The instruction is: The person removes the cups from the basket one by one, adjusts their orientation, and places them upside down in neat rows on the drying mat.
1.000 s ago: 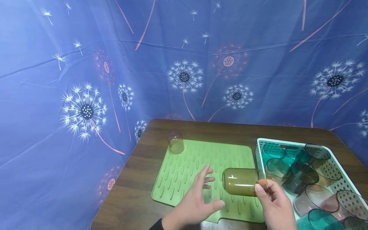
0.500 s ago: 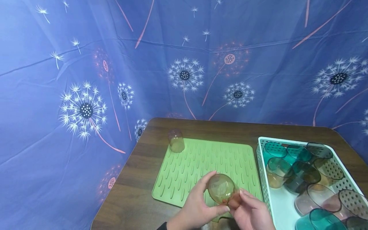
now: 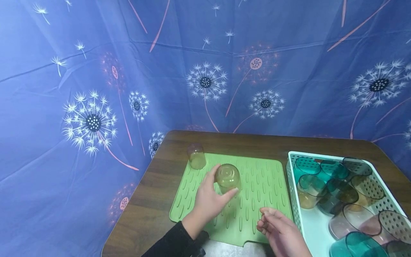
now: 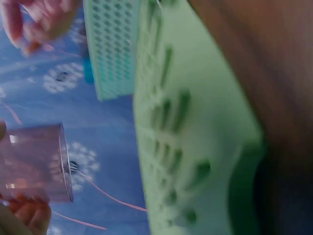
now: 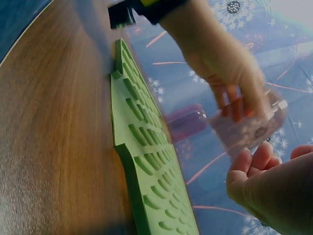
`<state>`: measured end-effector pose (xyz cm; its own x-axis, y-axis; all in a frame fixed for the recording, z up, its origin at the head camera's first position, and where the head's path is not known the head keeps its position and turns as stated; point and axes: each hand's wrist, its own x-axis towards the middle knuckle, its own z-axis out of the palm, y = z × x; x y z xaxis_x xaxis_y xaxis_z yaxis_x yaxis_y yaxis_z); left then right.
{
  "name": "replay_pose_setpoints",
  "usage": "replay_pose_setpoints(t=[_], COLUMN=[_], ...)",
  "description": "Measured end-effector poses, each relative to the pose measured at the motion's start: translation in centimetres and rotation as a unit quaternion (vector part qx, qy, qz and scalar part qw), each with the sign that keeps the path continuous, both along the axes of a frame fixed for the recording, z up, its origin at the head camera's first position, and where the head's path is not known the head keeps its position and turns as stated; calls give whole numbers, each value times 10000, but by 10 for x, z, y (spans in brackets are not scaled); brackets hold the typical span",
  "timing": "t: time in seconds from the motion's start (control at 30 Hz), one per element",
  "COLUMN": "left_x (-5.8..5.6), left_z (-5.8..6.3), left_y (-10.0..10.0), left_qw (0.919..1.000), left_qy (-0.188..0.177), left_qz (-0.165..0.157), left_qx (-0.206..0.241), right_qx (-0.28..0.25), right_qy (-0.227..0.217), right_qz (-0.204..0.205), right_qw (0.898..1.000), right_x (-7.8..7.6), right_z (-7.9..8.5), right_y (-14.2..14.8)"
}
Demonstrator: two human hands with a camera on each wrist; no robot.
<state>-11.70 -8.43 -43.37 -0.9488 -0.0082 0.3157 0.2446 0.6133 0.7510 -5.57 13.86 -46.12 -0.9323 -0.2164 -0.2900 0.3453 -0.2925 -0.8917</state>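
A clear amber tumbler [image 3: 228,175] is upside down in my left hand [image 3: 208,200], which grips it by the side with thumb and fingers. In the left wrist view the tumbler [image 4: 36,164] looks pinkish, its mouth toward the green drying mat [image 4: 205,112] and a gap between them. My right hand [image 3: 280,230] is to the right of it, apart from the tumbler, fingers loosely curled around nothing. Another tumbler [image 3: 196,157], purplish and upside down, stands at the mat's far left corner.
To the right of the mat sits a pale mint perforated basket [image 3: 297,210] with several upright tumblers, teal, grey, amber and pinkish. Beneath all is a brown wooden table [image 3: 244,141]. A blue dandelion-print cloth [image 3: 160,71] hangs behind it.
The amber tumbler passed from my right hand to my left and was turned mouth down. My left hand carried it forward and left over the mat; my right hand let go.
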Motion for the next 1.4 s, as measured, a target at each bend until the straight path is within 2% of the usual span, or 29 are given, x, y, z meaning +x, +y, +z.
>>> replay_pose_setpoints(t=[0.07, 0.13, 0.27, 0.4, 0.5, 0.57, 0.63, 0.7, 0.77, 0.83, 0.9, 0.93, 1.0, 1.17, 1.27, 1.37, 1.4], left_x=[-20, -39, -72, -95, -106, -111, -114, -115, -115, -115, -115, -115, -115, -108, -99, -89, -86], left_z=[-3, -6, -13, -22, -28, -32, -36, -41, -45, -49, -51, -52, -52, -48, -44, -38, -35], left_y=[0, 1, 4, 5, 5, 6, 6, 6, 5, 4, 3, 3, 2, 3, 7, 12, 14], left_qw=[9989, 9970, 9931, 9892, 9876, 9877, 9884, 9892, 9896, 9898, 9896, 9894, 9893, 9888, 9894, 9909, 9917], left_qy=[-207, -396, -711, -973, -1072, -1107, -1050, -984, -951, -994, -1074, -1108, -1157, -1245, -1179, -986, -881], left_qz=[376, 611, 859, 991, 1034, 994, 956, 906, 888, 870, 859, 848, 815, 789, 804, 858, 882], left_qx=[-178, -254, -370, -472, -492, -473, -537, -591, -609, -526, -429, -407, -364, -244, -277, -334, -329], right_qx=[9, 48, 288, 967, 1849, 2447, 2930, 3400, 4009, 4807, 5574, 5905, 6396, 7034, 7269, 7404, 7419], right_qy=[68, 81, -91, -288, -217, -26, 357, 805, 1368, 1680, 1672, 1550, 1233, 416, -172, -729, -845], right_qz=[152, 258, 295, 128, -215, -460, -639, -781, -983, -1165, -1295, -1280, -1142, -706, -443, -142, -66], right_qw=[9999, 9996, 9991, 9948, 9823, 9685, 9533, 9337, 9005, 8527, 8028, 7816, 7501, 7060, 6851, 6680, 6652], right_x=[1, 2, 7, 11, 13, 14, 16, 19, 21, 22, 21, 19, 15, 7, 6, 4, 4], right_z=[1, 2, 6, 14, 21, 24, 25, 26, 26, 28, 32, 34, 36, 31, 28, 29, 30], right_y=[2, 5, 8, 5, 2, 4, 9, 16, 25, 36, 49, 57, 73, 101, 108, 111, 112])
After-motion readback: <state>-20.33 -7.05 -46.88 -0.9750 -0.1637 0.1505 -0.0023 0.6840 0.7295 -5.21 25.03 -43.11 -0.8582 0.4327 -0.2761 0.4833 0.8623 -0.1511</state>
